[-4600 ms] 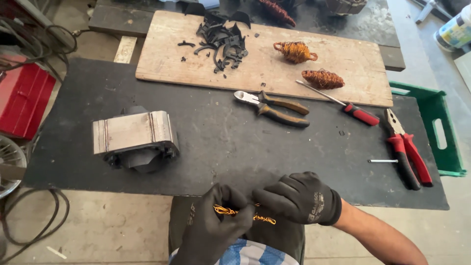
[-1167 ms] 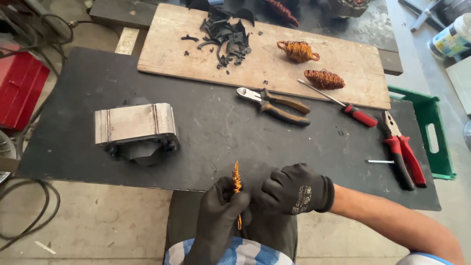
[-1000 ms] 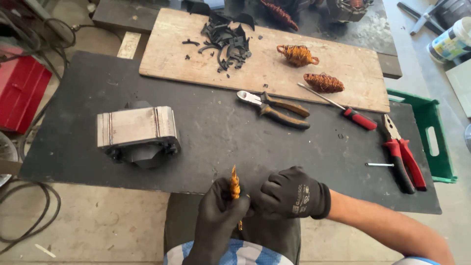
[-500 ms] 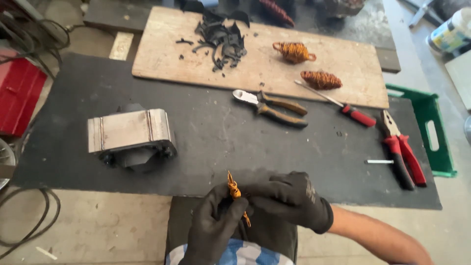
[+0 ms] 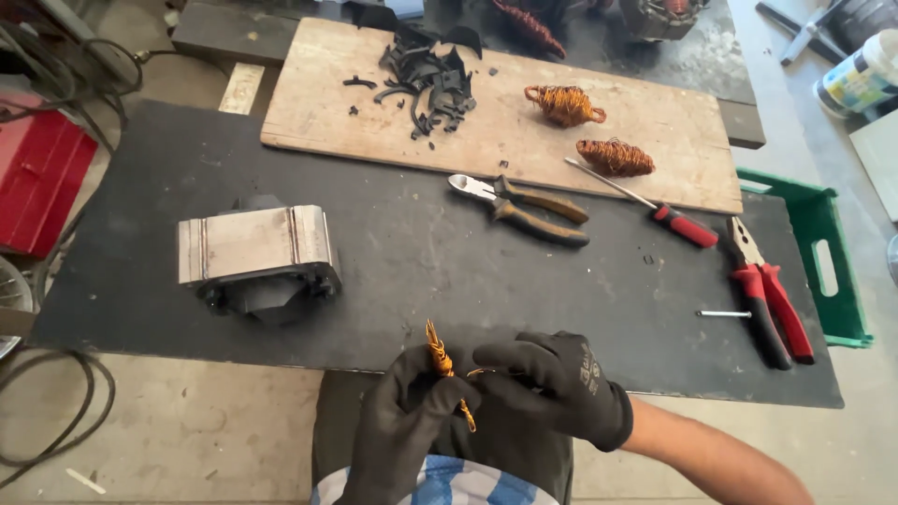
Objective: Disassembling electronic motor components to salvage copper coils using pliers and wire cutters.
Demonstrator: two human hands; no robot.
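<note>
Near the dark mat's (image 5: 421, 252) near edge, the gloved left hand (image 5: 407, 425) is clamped around a small copper wire bundle (image 5: 447, 372), upright, its lower part hidden in the fist; the gloved right hand (image 5: 552, 383) pinches a thin strand at the bundle, though the fingertips' contact is hard to make out; at far right, a green crate (image 5: 823, 271) is cut off, contents unseen.

I hold one bundle of copper wire (image 5: 447, 372), orange and glossy, its strands twisted together. It stands near upright, slightly tilted, upper tip free, lower end poking out below my fingers, just off the mat's near edge.
</note>
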